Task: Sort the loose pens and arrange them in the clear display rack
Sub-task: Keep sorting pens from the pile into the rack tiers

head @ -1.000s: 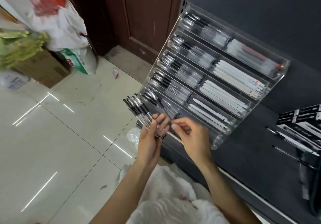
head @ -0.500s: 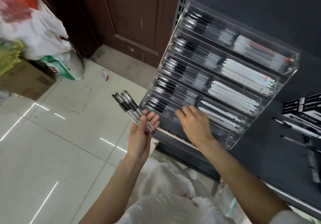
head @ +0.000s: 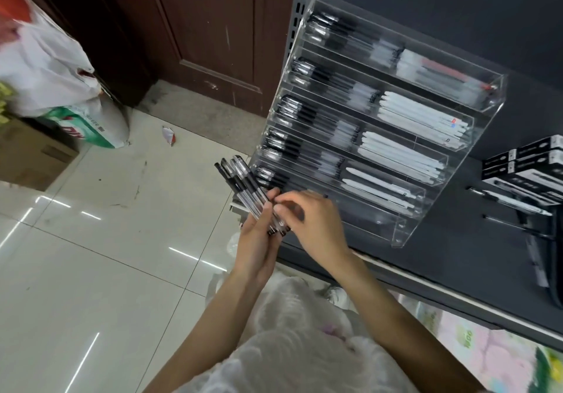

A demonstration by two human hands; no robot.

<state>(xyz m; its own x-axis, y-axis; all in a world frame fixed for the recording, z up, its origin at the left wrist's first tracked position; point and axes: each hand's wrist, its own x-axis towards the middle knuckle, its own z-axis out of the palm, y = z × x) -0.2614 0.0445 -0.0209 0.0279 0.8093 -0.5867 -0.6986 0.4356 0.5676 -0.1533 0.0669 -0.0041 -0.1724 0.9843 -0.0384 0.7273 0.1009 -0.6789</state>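
My left hand [head: 259,246] grips a bundle of clear pens with black caps [head: 243,188], caps pointing up and left. My right hand [head: 310,219] has its fingertips curled onto the bundle's lower part, just in front of the rack's bottom tier; whether it pinches a single pen is unclear. The clear display rack [head: 399,228] leans on the dark shelf, with several stepped tiers. Black-capped pens [head: 301,112] fill the left of each tier and white pens [head: 420,115] the right.
The dark shelf [head: 457,258] carries black pen boxes [head: 530,164] and loose pens [head: 515,203] at right. A brown door [head: 207,33] stands behind. White bags [head: 45,66] and a cardboard box [head: 27,155] sit on the tiled floor [head: 106,255] at left.
My right hand has come back from the rack's bottom tier to the bundle in my left hand. The bundle stays beside the rack's lower left corner.
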